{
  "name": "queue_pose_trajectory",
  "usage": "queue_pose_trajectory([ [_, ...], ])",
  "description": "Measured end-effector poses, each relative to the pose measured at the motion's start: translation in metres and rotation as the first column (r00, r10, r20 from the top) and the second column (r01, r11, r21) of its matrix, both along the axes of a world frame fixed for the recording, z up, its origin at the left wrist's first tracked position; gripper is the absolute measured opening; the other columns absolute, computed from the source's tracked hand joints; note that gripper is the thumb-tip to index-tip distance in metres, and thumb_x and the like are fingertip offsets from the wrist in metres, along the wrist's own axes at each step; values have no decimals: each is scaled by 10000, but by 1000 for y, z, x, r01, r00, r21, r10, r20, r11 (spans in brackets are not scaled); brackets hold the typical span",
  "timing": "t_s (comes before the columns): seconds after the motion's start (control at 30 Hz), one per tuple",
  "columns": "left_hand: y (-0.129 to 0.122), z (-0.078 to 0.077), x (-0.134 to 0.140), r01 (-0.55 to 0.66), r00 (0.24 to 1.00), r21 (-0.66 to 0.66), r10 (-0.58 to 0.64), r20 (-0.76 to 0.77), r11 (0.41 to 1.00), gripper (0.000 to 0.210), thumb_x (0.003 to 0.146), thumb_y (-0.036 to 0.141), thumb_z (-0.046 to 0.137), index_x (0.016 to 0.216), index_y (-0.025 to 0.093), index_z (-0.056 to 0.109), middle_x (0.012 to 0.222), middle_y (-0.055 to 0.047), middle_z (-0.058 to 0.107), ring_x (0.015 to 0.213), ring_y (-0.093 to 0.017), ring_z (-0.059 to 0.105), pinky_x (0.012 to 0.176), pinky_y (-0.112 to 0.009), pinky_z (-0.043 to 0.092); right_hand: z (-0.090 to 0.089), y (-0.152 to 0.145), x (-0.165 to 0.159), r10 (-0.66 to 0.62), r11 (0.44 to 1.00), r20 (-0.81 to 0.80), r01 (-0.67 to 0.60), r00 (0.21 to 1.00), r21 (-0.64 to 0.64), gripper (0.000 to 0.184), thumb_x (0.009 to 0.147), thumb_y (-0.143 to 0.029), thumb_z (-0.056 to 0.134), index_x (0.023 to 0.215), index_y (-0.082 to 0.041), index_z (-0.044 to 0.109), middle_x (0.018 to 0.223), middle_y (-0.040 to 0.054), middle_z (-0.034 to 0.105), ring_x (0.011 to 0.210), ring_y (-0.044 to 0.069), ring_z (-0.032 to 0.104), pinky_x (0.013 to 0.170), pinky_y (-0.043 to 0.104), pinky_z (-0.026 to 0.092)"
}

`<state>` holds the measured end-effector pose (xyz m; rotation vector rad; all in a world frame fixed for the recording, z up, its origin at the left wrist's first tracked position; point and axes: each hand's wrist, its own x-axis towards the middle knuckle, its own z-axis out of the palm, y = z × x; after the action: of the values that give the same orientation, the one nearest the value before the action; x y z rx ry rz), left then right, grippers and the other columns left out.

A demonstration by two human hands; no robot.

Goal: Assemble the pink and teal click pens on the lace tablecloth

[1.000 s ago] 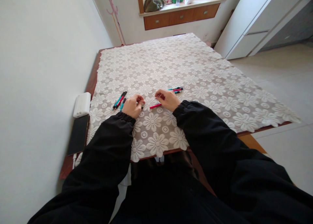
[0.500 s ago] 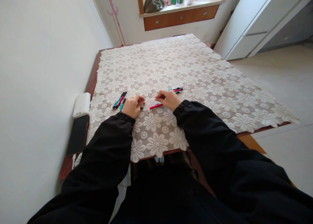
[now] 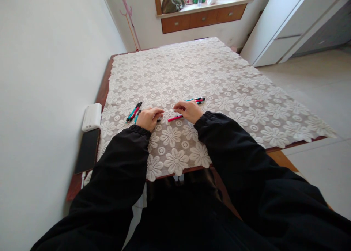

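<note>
My left hand [image 3: 148, 119] is closed, its thumb and fingertips pressed together just above the cloth. Whatever it may pinch is too small to make out. A teal pen [image 3: 137, 117] lies partly under this hand, and a dark tip shows by the thumb. Left of it, teal and pink pens [image 3: 134, 112] with black ends rest side by side. Facing it across a small gap, my right hand [image 3: 189, 111] is also closed in a pinch, its contents hidden. Beneath the right hand pokes out a pink pen [image 3: 174, 118]. Several teal and pink pens [image 3: 201, 99] lie just behind it.
A floral lace tablecloth [image 3: 175, 72] covers the wooden table. Along the left edge by the wall are a white box-shaped device [image 3: 91, 117] and a dark phone [image 3: 87, 151] with a white cable. A windowsill with a bag [image 3: 171, 2] is beyond.
The fingers of my left hand have straightened slightly, still meeting the thumb. My right hand has shifted only a little, and the pens lie as before.
</note>
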<state>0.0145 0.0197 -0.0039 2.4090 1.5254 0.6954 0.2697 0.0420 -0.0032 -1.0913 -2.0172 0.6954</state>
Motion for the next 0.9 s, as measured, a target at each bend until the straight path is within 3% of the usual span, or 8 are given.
queue_pose_trajectory([
  [0.37,-1,2,2,39,999,-2,-39,-1,999,314,1018,292,523,1169,201,783,1058,-93,802,1043,-269,724,982,-393,550,2,0,0,-6,1000,53,6,999,12,106,900,-202,690,960,-196,778,817,17,760,710,149,610,746,274,452],
  [0.63,-1,2,3,34,999,-8,-34,15,999,294,1002,291,539,1163,211,772,1045,-85,802,1038,-263,721,984,-393,553,0,0,0,5,1000,37,-5,999,11,97,903,-214,698,987,-207,747,864,23,786,762,165,662,756,280,465],
  [0.8,-2,4,6,126,991,-40,-125,37,991,287,1018,284,513,1143,209,761,1005,-70,798,1006,-237,725,992,-374,552,1,-5,-3,95,995,72,-95,993,-12,146,910,-176,668,1035,-228,721,874,5,807,784,167,699,768,276,467],
  [0.9,-2,3,7,157,987,-46,-156,32,986,306,1026,256,479,1164,208,748,995,-66,791,1024,-230,722,1016,-374,543,2,-6,-4,77,997,105,-78,992,8,107,906,-196,685,1003,-229,716,878,9,801,782,171,692,767,277,459],
])
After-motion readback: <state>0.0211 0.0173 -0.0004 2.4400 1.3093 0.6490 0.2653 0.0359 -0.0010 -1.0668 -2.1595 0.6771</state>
